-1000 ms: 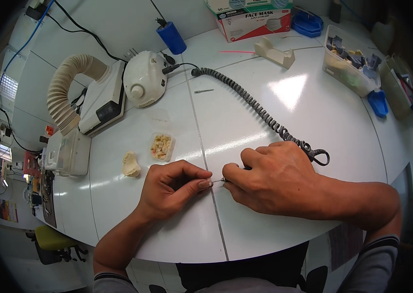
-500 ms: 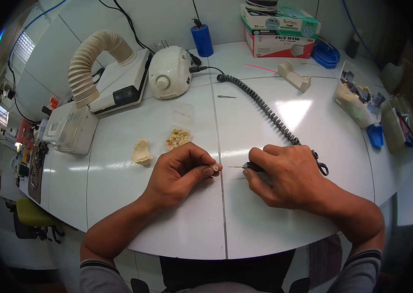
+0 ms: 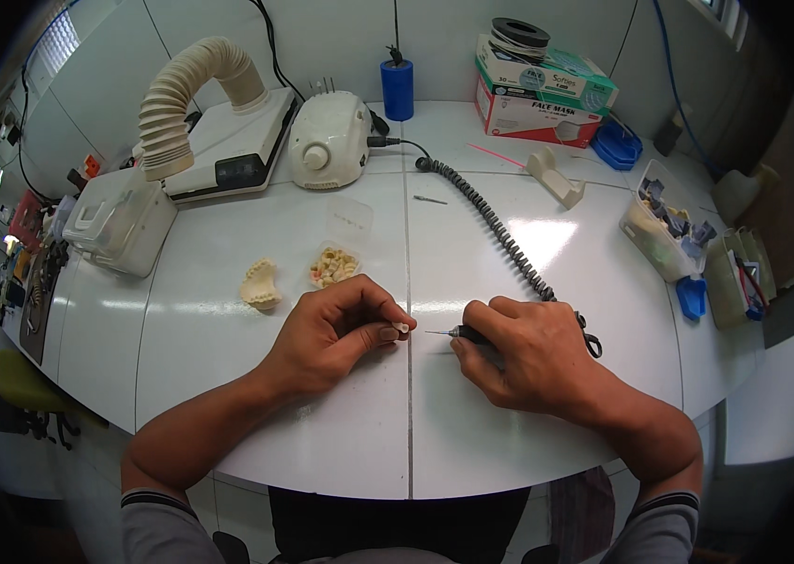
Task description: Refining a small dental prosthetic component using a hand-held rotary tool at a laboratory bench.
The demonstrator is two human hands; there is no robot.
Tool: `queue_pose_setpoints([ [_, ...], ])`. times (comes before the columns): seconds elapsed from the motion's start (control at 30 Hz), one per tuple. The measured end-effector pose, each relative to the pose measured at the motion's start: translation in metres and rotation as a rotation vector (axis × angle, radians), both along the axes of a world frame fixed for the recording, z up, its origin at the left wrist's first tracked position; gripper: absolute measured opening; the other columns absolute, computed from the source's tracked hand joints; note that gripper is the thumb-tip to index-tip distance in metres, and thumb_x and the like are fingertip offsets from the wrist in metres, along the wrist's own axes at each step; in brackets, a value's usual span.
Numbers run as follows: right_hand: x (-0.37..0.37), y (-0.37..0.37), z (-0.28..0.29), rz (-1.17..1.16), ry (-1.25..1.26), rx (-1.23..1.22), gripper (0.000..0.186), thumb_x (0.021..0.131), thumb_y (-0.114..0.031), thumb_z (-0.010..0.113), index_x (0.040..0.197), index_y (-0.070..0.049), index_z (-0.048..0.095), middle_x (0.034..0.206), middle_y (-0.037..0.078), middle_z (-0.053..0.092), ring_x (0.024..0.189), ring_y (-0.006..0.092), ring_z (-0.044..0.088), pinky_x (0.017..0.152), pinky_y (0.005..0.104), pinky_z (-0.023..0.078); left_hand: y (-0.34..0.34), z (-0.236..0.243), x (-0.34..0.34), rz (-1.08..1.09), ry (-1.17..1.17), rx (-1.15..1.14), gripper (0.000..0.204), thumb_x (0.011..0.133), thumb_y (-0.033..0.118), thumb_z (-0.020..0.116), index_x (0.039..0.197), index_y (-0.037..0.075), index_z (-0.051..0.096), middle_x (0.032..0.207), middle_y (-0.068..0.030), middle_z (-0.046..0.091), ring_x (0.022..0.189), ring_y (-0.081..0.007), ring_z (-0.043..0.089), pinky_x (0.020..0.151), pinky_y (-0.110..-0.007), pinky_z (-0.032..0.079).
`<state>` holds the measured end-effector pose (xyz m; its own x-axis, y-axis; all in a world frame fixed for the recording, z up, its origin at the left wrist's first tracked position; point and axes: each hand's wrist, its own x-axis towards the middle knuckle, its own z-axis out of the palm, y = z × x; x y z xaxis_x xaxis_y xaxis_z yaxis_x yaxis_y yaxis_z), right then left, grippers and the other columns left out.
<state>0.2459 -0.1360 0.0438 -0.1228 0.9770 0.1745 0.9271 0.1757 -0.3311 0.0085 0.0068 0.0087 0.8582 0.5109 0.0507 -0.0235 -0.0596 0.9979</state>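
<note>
My left hand (image 3: 331, 343) is closed, pinching a tiny white tooth-like piece (image 3: 400, 328) between thumb and index finger. My right hand (image 3: 533, 362) grips a black rotary handpiece (image 3: 468, 334); its thin bur points left at the piece, with a small gap between them. A black coiled cord (image 3: 491, 211) runs from a white control unit (image 3: 326, 141) toward my right hand. Just beyond my left hand are a cream dental model (image 3: 259, 282) and an open clear box of small tooth-like pieces (image 3: 331, 266).
A white machine with hose (image 3: 192, 169) and lidded plastic box (image 3: 120, 221) sit left. Behind are a blue cylinder (image 3: 397, 89), cartons (image 3: 536, 117) and cream holder (image 3: 555, 177). Containers (image 3: 660, 221) line the right side of the white table (image 3: 247, 442).
A second ago the bur met the piece in my left hand; my right hand has since drawn it back, leaving a gap. The whole view has shifted as my head moved.
</note>
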Motion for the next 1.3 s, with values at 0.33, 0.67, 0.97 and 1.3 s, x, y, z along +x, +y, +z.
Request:
queue_pose_setpoints([
  [0.33, -0.003, -0.001, -0.004, 0.051, -0.016, 0.107, 0.023, 0.096, -0.029, 0.075, 0.093, -0.007, 0.068, 0.067, 0.009, 0.064, 0.049, 0.0268, 0.063, 0.045, 0.0416, 0.049, -0.002, 0.004, 0.001, 0.000, 0.072, 0.045, 0.012, 0.102, -0.005, 0.068, 0.113, 0.000, 0.068, 0.110, -0.0098, 0.076, 0.107, -0.0151, 0.073, 0.097, -0.031, 0.061],
  [0.67, -0.007, -0.003, -0.004, 0.099, -0.053, 0.142, 0.022, 0.096, -0.029, 0.074, 0.095, -0.007, 0.069, 0.067, 0.009, 0.064, 0.053, 0.0271, 0.067, 0.048, 0.0407, 0.052, -0.005, 0.010, 0.003, -0.036, 0.109, 0.092, 0.015, 0.102, -0.004, 0.068, 0.116, -0.002, 0.070, 0.111, -0.0101, 0.076, 0.108, -0.0155, 0.074, 0.098, -0.030, 0.060],
  [0.97, -0.007, -0.003, -0.002, 0.091, -0.056, 0.118, 0.023, 0.096, -0.028, 0.073, 0.093, -0.005, 0.069, 0.067, 0.010, 0.064, 0.054, 0.0273, 0.068, 0.048, 0.0407, 0.053, -0.002, 0.005, 0.000, -0.044, 0.061, 0.052, 0.015, 0.101, -0.007, 0.069, 0.114, -0.001, 0.069, 0.113, -0.0113, 0.076, 0.110, -0.0168, 0.073, 0.102, -0.033, 0.059],
  [1.3, -0.008, -0.003, -0.002, 0.073, -0.058, 0.100, 0.023, 0.096, -0.029, 0.073, 0.094, -0.006, 0.069, 0.067, 0.010, 0.063, 0.052, 0.0272, 0.066, 0.047, 0.0406, 0.051, 0.001, 0.004, -0.001, -0.076, 0.100, 0.066, 0.017, 0.098, -0.009, 0.070, 0.113, -0.002, 0.072, 0.110, -0.0085, 0.075, 0.107, -0.0141, 0.072, 0.100, -0.030, 0.059],
])
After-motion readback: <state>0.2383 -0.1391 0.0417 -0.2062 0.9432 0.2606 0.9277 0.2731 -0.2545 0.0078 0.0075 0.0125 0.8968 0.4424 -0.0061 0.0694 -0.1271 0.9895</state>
